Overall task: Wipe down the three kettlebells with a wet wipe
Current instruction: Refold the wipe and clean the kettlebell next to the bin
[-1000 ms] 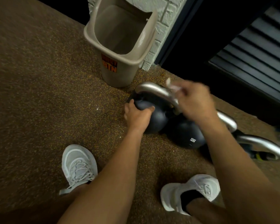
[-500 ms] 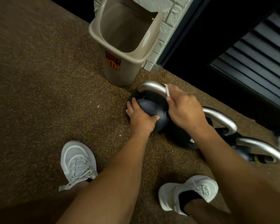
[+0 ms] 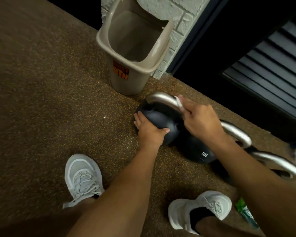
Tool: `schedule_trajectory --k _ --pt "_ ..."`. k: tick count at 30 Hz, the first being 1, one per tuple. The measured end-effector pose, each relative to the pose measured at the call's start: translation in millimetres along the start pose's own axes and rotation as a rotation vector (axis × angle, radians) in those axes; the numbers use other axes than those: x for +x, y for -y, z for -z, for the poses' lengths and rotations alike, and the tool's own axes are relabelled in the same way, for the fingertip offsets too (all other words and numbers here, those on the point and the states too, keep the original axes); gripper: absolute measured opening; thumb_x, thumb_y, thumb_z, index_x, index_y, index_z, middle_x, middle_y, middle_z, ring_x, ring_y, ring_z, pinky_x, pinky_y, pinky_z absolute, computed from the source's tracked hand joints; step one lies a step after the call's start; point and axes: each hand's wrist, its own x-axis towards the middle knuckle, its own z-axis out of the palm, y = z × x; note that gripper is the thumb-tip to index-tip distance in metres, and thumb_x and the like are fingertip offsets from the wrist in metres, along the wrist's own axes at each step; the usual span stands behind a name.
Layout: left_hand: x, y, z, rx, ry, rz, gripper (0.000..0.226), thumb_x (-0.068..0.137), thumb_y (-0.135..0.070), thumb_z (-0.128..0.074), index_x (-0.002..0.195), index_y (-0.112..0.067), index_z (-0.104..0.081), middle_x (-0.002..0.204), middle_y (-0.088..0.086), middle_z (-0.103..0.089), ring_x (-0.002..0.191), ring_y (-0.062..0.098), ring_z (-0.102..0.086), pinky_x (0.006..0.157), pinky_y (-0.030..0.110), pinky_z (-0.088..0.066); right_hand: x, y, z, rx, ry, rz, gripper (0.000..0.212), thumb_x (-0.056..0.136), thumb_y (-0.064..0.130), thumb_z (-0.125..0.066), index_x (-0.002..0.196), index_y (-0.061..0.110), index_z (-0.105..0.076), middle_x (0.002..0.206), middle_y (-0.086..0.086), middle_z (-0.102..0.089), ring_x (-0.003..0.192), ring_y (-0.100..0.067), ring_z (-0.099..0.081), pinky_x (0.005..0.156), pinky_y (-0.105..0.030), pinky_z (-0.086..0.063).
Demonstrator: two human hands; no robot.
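Grip (image 3: 199,119) farther along handle (image 3: 162,99) now

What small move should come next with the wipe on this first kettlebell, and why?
Probably slide the right hand with the white wet wipe leftward along the silver curved handle of the nearest black kettlebell. The wipe sits at the handle's right part, the left stretch is bare, and the left hand rests on the ball, steadying it.
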Motion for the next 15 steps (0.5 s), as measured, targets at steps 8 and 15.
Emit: schedule_trajectory --k 8,15 --pt "-2.7 -4.9 2.2 -0.03 0.03 0.001 0.134 0.071 -0.028 -0.093 0.163 -0.011 0.003 0.172 0.005 0.007 0.159 0.028 -0.004 0.127 0.043 -0.022 100.2 67.4 -10.7 -0.259 0.278 0.191 0.021 0.082 0.035 -0.055 0.078 0.015 -0.062 0.089 -0.011 -0.066 0.074 -0.028 -0.055 0.059 -0.029 -0.04" --pt "-2.2 -7.5 2.7 -0.044 0.049 0.033 0.133 0.073 -0.027 -0.092 0.164 -0.016 0.005 0.172 0.0 0.01 0.159 0.03 -0.002 0.125 0.049 -0.026 13.9 -19.0 22.6 0.032 0.177 -0.031 0.028 0.1 0.039 -0.049 0.11 0.026 -0.072 0.086 -0.01 -0.07 0.089 -0.03 -0.066 0.069 -0.026 -0.034"
